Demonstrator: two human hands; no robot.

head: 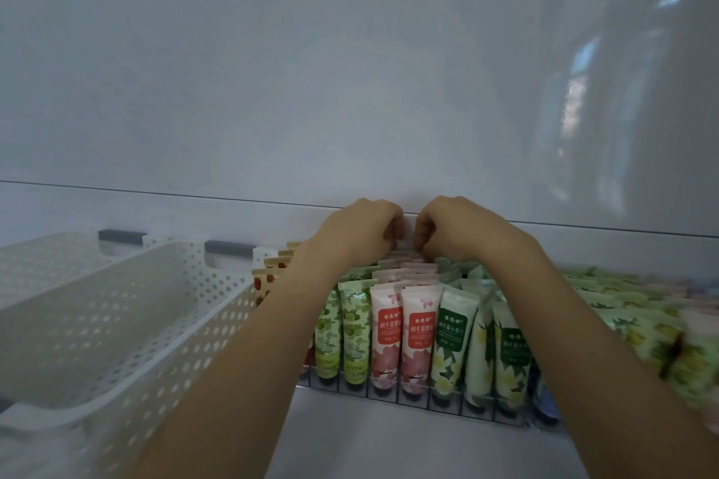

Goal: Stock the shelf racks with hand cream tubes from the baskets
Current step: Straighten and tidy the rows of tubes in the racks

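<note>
Both hands are deep at the back of the wire rack now: left hand and right hand meet there, fingers curled down onto the crimped tops of the rearmost pink tubes, apparently pinching them into line. The job looks well along, as the rack lanes stand packed front to back, with green tubes left of the pink and white-flower tubes to the right. The near basket beside the rack shows no tubes from here.

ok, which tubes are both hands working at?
The pink tubes with red labels: left hand and right hand meet over the back of those rows; neighbours are green.
</note>
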